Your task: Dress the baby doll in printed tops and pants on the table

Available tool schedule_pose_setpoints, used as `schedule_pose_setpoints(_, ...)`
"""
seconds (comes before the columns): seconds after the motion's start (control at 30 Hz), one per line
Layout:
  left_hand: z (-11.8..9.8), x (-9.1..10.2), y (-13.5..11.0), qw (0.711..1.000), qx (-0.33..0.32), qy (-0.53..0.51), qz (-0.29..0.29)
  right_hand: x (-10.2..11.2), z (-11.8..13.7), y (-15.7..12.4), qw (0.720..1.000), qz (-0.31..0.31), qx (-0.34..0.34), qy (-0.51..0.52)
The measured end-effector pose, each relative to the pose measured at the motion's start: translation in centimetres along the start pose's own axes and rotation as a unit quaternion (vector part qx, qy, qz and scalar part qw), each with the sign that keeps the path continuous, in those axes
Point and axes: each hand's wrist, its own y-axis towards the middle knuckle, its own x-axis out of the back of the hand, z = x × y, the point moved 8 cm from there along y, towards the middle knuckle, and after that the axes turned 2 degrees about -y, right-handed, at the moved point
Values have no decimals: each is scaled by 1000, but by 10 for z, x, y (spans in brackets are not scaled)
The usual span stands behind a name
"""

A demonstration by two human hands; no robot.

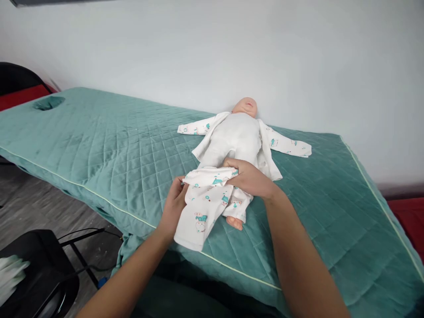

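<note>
A baby doll (247, 107) lies on its back with a white cloth body, wearing an unfastened printed baby jacket (288, 145) with its sleeves spread sideways. Around its lower legs are white printed baby pants (202, 198). My left hand (175, 201) grips the waistband at its left edge, thumb on top. Across from it, my right hand (250, 176) is closed on the other side of the waistband, between the doll's legs. One doll foot (234, 222) sticks out of the right pant leg; the left pant leg hangs flat, its foot hidden.
A green quilted cover (132, 150) drapes the long bed along a white wall. The bed has a round hole (49, 103) at its far left. Black chairs (36, 269) stand at the left, one with white cloth (12, 274) on it. Something red (406, 216) shows at right.
</note>
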Motion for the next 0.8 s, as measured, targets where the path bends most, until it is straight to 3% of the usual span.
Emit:
schedule_pose_setpoints(0.13,14,-7,-30,989,120,-86,23,0,0,0,1000,4,6,9)
schedule_pose_setpoints(0.27,35,-4,-52,975,163,-143,57,-3,2,-2,999,40,2,-13)
schedule_pose_setpoints(0.47,42,-5,-45,976,128,-138,107,-8,4,-5,994,90,-17,-65)
schedule_pose_setpoints(0.8,16,-4,-19,981,68,-103,148,-6,0,-4,997,49,-13,-53)
